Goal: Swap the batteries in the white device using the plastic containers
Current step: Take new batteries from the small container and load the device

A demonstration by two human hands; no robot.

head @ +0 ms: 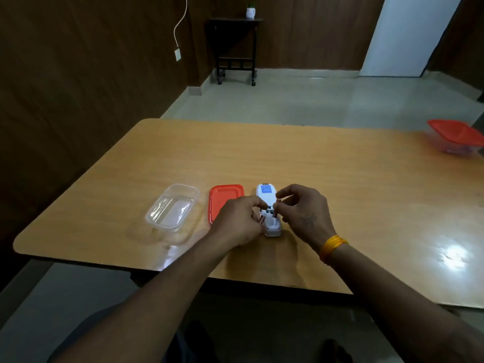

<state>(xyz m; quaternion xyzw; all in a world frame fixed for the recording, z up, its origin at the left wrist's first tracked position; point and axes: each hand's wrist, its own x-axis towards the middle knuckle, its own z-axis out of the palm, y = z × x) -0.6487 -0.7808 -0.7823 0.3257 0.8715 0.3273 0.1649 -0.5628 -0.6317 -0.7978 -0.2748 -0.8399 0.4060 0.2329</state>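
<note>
Nearest to the camera, both hands work over the white device (269, 213), which lies face down on the wooden bench (340, 195) with its battery bay open toward the person. The left hand (239, 222) is curled beside the device, and a small reddish cylinder, probably a battery (261, 220), shows under its fingers. The right hand (301, 212) pinches another thin battery (284, 198) between thumb and forefinger, just above the bay.

I judge that the batteries are light, stiff and smooth, so they can slip easily; it is better to hold them at the middle of the body and to press against the spring end. The device is light hard plastic and may slide on the glossy bench, so one hand should steady its sides.

Just to the left lies an orange lid (222, 199), and further left an open clear plastic container (172, 208), which seems empty. Far to the right, near the bench edge, stands a second container with an orange lid (457, 136); what it holds I cannot tell.
</note>
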